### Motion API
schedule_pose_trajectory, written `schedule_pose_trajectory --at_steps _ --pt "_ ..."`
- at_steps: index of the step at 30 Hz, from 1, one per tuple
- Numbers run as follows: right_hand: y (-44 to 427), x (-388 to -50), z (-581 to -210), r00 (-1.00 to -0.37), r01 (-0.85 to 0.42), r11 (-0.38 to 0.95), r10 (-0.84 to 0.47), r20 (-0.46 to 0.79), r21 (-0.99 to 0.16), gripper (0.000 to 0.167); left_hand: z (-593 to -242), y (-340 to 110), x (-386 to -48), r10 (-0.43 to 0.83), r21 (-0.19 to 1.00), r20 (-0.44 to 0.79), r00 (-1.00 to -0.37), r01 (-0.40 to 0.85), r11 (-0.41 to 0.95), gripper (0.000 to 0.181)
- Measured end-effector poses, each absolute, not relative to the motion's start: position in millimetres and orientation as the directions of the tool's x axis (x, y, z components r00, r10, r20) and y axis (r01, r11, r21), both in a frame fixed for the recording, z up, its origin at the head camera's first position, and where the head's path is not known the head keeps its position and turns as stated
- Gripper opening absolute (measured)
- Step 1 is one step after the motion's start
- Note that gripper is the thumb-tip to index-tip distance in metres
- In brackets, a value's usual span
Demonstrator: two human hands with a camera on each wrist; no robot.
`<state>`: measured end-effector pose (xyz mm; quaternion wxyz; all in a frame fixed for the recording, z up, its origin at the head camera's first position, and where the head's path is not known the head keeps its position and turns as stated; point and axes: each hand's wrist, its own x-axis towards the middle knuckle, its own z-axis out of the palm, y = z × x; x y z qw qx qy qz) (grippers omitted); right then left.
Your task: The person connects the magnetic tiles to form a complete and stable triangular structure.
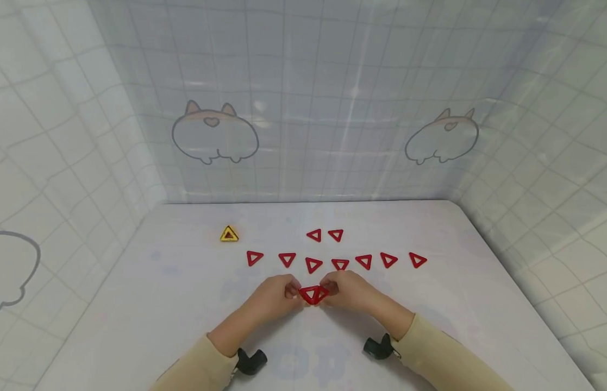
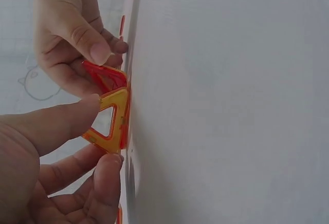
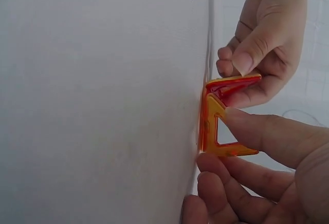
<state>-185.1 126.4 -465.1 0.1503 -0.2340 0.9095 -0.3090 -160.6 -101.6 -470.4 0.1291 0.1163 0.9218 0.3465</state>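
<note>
Beige-cloth-sleeved left arm slants in from 7 o'clock | beige-cloth-sleeved right arm from 5 o'clock | bare left hand, thumb and fingers pinching | bare right hand, pinching likewise, near left's 3 o'clock

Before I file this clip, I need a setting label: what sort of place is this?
Probably a small tabletop booth, perhaps for play or filming: a white table, cartoon-printed gridded walls on three sides, and red triangles laid out.
</note>
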Motion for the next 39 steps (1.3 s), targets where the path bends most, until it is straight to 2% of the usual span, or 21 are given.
schedule_pose_trajectory --at_steps 14,27,39 --pt "123.5 -189.8 -467.9 -0.849 -0.327 0.654 -0.520 -0.092 -0.682 0.020 -475.7 -97.7 -164.1 0.252 0.735 -0.163 -0.954 0.053 0.676 0.027" --pt "119.9 -197.0 -473.3 -0.823 -0.354 0.610 -0.563 -0.074 -0.709 0.019 -479.5 -91.9 -161.3 0.203 0.761 -0.184 -0.962 -0.009 0.649 0.030" --pt "119.4 -199.4 -474.2 -0.804 -0.381 0.593 -0.592 -0.063 -0.709 0.017 -479.2 -92.5 -158.3 0.207 0.773 -0.166 -0.964 0.002 0.634 0.030"
